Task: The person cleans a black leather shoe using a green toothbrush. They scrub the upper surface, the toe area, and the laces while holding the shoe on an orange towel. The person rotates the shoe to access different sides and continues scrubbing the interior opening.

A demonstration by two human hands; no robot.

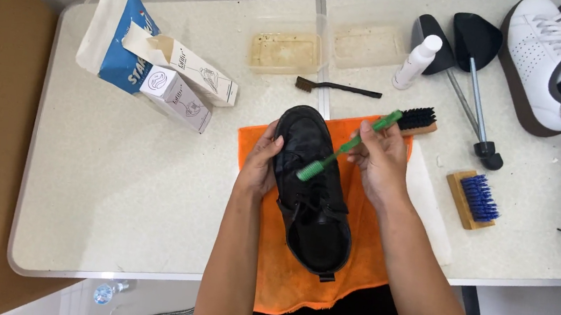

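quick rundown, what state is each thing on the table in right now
black shoe: lying on the orange cloth, steadied by the left hand
green toothbrush: held in the right hand, head on the shoe
orange cloth: spread flat, front edge hanging over the table
white bottle: upright, capped
two plastic tubs: open, brownish inside
blue-bristled brush: lying unused
white sneakers: laced

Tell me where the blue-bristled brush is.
In the head view the blue-bristled brush lies on the table right of the orange cloth, past the right hand, below the black shoe trees.
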